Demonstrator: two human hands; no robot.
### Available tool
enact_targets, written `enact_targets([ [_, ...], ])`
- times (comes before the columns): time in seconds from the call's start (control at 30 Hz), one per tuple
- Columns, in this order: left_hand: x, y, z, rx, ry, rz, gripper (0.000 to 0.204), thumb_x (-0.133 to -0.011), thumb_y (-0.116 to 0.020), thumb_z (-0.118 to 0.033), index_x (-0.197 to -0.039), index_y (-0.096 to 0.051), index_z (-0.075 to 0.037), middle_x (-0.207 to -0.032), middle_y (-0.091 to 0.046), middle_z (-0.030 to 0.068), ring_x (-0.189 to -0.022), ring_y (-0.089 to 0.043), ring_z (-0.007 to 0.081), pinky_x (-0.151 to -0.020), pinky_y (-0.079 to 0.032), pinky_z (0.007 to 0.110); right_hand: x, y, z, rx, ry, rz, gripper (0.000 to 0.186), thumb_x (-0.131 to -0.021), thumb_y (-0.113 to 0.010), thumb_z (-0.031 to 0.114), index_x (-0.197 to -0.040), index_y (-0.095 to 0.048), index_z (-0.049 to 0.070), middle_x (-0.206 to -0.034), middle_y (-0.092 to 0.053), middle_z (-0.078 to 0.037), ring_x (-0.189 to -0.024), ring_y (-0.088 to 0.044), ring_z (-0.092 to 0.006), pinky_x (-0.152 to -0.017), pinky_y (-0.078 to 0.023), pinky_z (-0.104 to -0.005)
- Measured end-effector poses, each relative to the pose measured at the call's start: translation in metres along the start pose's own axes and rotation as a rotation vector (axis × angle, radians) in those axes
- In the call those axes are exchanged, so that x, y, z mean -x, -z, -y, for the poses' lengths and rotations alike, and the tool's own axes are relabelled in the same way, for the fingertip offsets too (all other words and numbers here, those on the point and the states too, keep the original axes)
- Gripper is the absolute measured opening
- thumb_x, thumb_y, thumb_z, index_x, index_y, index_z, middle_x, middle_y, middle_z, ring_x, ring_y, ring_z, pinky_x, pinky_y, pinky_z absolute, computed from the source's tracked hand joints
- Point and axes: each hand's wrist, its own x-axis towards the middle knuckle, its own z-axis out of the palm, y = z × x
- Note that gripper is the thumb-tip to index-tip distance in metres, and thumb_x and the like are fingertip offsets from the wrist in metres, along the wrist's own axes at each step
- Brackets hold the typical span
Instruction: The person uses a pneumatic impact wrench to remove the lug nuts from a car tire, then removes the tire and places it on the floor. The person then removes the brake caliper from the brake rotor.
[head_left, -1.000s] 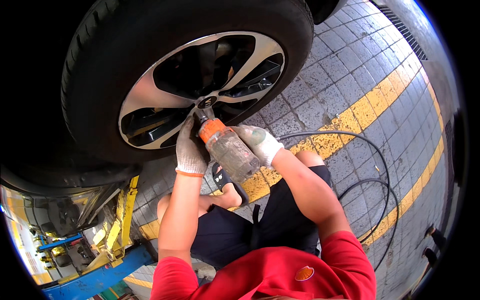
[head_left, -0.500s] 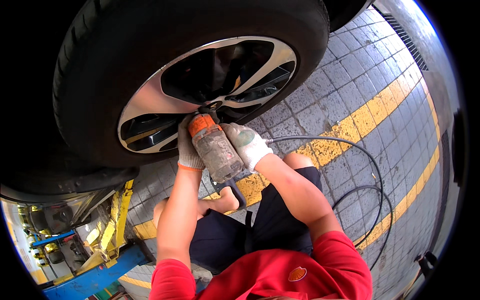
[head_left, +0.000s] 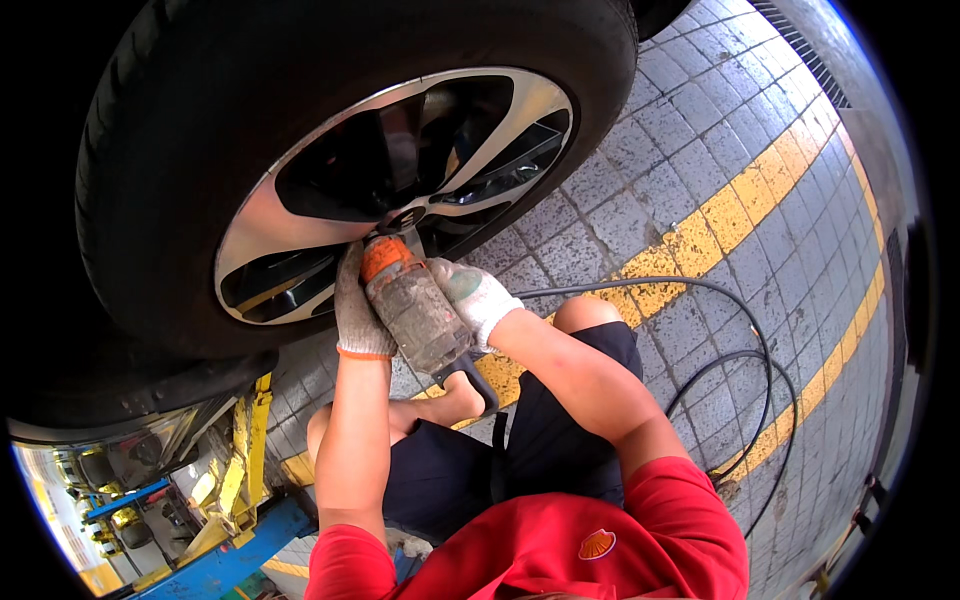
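A grimy impact wrench [head_left: 414,315] with an orange nose points into the wheel's hub area, just below the centre cap [head_left: 406,219] of the two-tone alloy wheel [head_left: 255,240]. My left hand [head_left: 358,310], in a pale knitted glove, grips the wrench along its left side near the nose. My right hand [head_left: 465,295], gloved too, is closed on the wrench from the right, its handle hidden beneath. Whether the socket sits on a nut cannot be seen. The large black tyre [head_left: 150,180] surrounds the rim.
A black air hose [head_left: 740,300] loops over grey paving [head_left: 640,180] with yellow stripes [head_left: 750,190]. At lower left stand a yellow metal lift part [head_left: 245,450] and a blue beam [head_left: 215,555]. My bent legs [head_left: 560,390] are below the wrench; a drain grate [head_left: 800,55] runs at upper right.
Both hands and the wrench have shifted left in the picture, and the orange nose sits closer against the wheel. The wheel appears slightly shifted left too. My grip stays on the tool.
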Motion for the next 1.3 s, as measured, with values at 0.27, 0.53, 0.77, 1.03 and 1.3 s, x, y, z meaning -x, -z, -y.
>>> enact_targets([
  [0.27,-0.007,0.01,0.003,0.085,-0.018,0.096,0.034,-0.106,-0.06,-0.034,-0.126,-0.061,-0.007,-0.11,-0.07,0.0106,-0.093,-0.071,0.0243,-0.083,-0.062,0.039,-0.008,0.015,-0.011,0.727,0.302,0.098,0.047,-0.091,-0.071,0.023,-0.134,-0.06,0.007,-0.12,-0.071,-0.022,-0.114,-0.068,-0.0414,-0.096,-0.056,-0.0455],
  [0.53,-0.002,0.011,-0.003,0.039,0.061,0.06,0.035,-0.108,-0.055,-0.036,-0.125,-0.063,-0.006,-0.106,-0.071,0.0102,-0.088,-0.071,0.0246,-0.079,-0.063,0.04,0.029,-0.001,0.033,0.932,0.38,0.104,0.049,-0.092,-0.072,0.022,-0.137,-0.058,0.007,-0.122,-0.07,-0.022,-0.116,-0.068,-0.0417,-0.1,-0.055,-0.0456],
  [0.77,-0.005,-0.007,0.004,-0.011,-0.046,0.145,0.039,-0.112,-0.049,-0.034,-0.136,-0.063,-0.008,-0.117,-0.069,0.0044,-0.098,-0.068,0.0173,-0.085,-0.059,0.032,0.029,0.018,0.021,0.996,0.452,0.117,0.049,-0.09,-0.072,0.018,-0.135,-0.059,0.005,-0.117,-0.071,-0.022,-0.113,-0.068,-0.0414,-0.096,-0.056,-0.0458],
  [1.03,-0.016,0.015,0.022,0.172,0.108,0.061,0.025,-0.108,-0.06,-0.029,-0.122,-0.066,-0.009,-0.108,-0.071,0.0054,-0.097,-0.069,0.0206,-0.085,-0.059,0.035,0.045,0.048,0.019,1.161,0.457,0.179,0.056,-0.09,-0.069,0.017,-0.144,-0.057,0.01,-0.123,-0.07,-0.021,-0.117,-0.066,-0.0404,-0.101,-0.053,-0.047],
  [1.3,-0.027,0.084,0.073,0.092,0.175,-0.082,0.03,-0.103,-0.048,-0.028,-0.113,-0.065,-0.004,-0.112,-0.07,0.0113,-0.102,-0.067,0.0292,-0.095,-0.055,0.044,0.047,0.055,0.01,1.273,0.454,0.173,0.061,-0.09,-0.07,0.019,-0.149,-0.054,0.011,-0.124,-0.069,-0.019,-0.118,-0.066,-0.0396,-0.102,-0.053,-0.0471],
])
